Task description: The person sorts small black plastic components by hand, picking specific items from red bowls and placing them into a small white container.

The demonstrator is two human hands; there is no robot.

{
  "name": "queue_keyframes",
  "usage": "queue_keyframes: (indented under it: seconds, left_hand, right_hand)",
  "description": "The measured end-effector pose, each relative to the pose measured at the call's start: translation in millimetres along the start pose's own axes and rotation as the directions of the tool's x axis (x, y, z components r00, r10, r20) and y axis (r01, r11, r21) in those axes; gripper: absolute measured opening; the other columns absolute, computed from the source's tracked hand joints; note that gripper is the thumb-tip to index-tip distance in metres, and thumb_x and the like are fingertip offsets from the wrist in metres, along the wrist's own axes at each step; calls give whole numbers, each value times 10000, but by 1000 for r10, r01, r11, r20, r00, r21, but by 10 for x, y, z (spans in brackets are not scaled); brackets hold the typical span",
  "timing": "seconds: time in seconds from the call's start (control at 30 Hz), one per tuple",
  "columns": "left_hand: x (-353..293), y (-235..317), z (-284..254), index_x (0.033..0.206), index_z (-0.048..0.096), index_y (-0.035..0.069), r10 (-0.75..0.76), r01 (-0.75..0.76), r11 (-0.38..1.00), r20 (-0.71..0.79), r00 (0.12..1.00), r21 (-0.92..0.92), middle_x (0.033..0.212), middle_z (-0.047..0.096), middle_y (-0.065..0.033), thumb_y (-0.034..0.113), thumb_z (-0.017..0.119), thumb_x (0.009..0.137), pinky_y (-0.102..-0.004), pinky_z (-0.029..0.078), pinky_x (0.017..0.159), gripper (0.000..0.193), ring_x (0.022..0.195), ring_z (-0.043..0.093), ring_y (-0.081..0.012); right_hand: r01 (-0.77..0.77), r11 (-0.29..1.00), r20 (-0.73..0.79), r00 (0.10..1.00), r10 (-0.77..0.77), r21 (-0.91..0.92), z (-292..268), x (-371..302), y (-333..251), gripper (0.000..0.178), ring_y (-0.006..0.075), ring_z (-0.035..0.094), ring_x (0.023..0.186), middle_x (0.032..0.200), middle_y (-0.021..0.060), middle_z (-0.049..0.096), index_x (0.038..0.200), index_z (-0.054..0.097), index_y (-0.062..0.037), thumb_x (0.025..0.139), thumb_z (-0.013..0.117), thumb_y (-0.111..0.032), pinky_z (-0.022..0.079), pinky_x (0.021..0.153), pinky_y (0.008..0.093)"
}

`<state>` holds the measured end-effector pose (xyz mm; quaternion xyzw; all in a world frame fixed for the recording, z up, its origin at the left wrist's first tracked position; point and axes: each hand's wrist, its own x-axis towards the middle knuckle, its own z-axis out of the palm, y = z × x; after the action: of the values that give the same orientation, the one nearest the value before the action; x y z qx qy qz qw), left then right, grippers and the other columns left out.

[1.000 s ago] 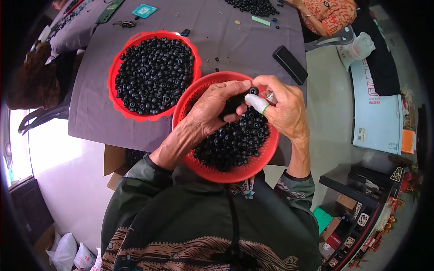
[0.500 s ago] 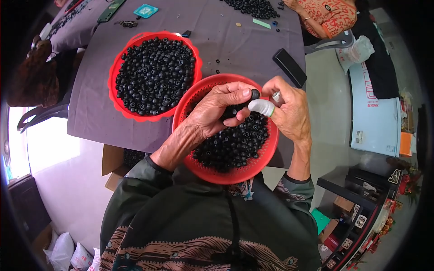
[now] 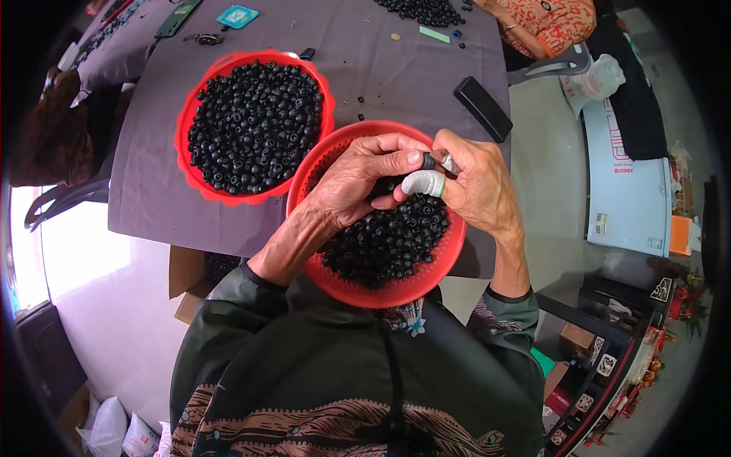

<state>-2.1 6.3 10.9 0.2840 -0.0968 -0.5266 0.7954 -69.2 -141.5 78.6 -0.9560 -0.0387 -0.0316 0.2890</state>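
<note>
Where the two hands meet above the near red basket (image 3: 449, 263), a small black bead (image 3: 429, 161) is pinched at the fingertips of the left hand (image 3: 358, 179) and is met by the right hand (image 3: 476, 186), whose fingers are curled narrowly around it. A white finger cot (image 3: 423, 183) is worn on the right thumb, just below the bead. The near basket is filled with black beads (image 3: 384, 244) and is seen resting at the front edge of the grey tabletop (image 3: 396, 72). A second red basket (image 3: 199, 177), likewise heaped with black beads, is placed just beside it to the left, the rims almost touching. A flat black case (image 3: 483, 108) is laid near the tabletop's right edge, and a further pile of beads (image 3: 422, 11) is seen at the far side.
</note>
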Motion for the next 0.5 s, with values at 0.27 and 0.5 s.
queue_keyframes:
  seconds: [0.27, 0.5]
  left_hand:
    - [-1, -24, -38, 967, 566, 3, 14, -13, 1000, -36, 999, 16, 707, 562, -48, 179, 543, 853, -166, 291, 341, 211, 494, 493, -82]
    - [9, -66, -18, 954, 572, 8, 20, -20, 1000, -53, 998, -7, 718, 560, -38, 200, 537, 857, -171, 294, 354, 218, 502, 476, -77]
  right_hand:
    - [7, 999, -23, 1000, -7, -38, 40, 17, -32, 173, 329, 557, 541, 593, 152, 549, 728, 491, -2, 688, 631, -95, 412, 483, 385]
    - [12, 998, -51, 999, -15, -64, 82, -2, -8, 161, 331, 572, 569, 618, 160, 567, 734, 490, -2, 700, 620, -92, 433, 498, 388]
